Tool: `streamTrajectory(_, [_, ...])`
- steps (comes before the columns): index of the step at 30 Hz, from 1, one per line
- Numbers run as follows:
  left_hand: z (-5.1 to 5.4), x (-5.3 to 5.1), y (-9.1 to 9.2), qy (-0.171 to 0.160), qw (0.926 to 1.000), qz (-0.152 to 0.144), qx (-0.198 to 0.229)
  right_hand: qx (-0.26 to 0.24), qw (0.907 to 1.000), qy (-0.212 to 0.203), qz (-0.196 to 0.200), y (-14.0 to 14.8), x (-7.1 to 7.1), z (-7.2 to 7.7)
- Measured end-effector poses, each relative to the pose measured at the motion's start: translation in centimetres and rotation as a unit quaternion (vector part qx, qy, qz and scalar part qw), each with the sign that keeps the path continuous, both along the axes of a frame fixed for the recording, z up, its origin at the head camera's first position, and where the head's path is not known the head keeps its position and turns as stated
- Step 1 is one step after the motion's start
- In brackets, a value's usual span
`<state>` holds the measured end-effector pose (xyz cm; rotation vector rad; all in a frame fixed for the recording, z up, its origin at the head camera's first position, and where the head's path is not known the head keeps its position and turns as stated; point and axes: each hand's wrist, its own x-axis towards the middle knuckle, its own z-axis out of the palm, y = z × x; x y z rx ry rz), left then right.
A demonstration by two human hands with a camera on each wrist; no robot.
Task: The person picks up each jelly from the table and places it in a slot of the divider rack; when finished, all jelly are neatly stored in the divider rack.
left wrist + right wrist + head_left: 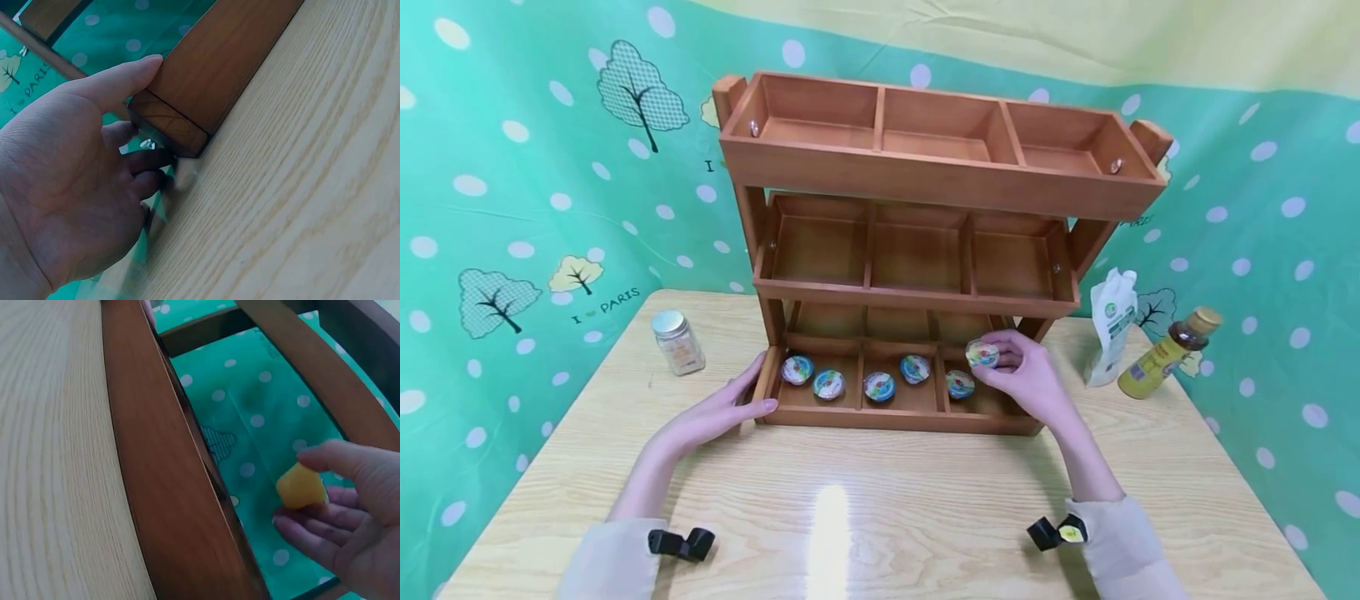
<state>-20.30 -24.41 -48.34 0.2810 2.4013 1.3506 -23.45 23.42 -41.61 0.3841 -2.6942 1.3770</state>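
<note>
A small jelly cup [982,353] with a printed lid is held between the thumb and fingers of my right hand [1026,375], over the bottom tier's right compartment. Its yellow side [302,487] faces the right wrist camera. Below and left of it, another jelly cup [960,384] sits in that compartment. The left compartment holds two cups [797,369], and the middle one two more cups [879,386]. My left hand [722,410] grips the left end of the wooden rack [895,421], thumb on the front board [219,69] and fingers round the end.
The rack's upper tier [940,179] and middle tier [917,296] rise above the bottom one. A silver-lidded jar [678,342] stands to the left. On the right are a white pouch [1112,327] and a brown-capped bottle [1168,354]. Patterned cloth [550,208] hangs behind the table.
</note>
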Motion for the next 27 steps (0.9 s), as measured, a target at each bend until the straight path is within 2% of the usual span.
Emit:
streamTrajectory(7, [0.1, 0.0, 0.0, -0.003, 1.0000, 0.001, 0.000, 0.069, 0.9969, 0.001, -0.039, 0.7, -0.5, -0.5])
streamTrajectory(14, [0.2, 0.2, 0.1, -0.004, 1.0000, 0.003, 0.003, 0.117, 0.9913, 0.020, -0.058, 1.2, -0.8, -1.0])
streamTrajectory(22, [0.1, 0.0, 0.1, -0.003, 1.0000, 0.004, 0.001, 0.207, 0.9722, 0.087, -0.066, 1.2, -1.0, -1.9])
streamTrajectory(27, [0.1, 0.1, 0.1, 0.001, 1.0000, 0.004, -0.002, 0.225, 0.9699, 0.059, -0.071, 1.3, -0.9, -2.1])
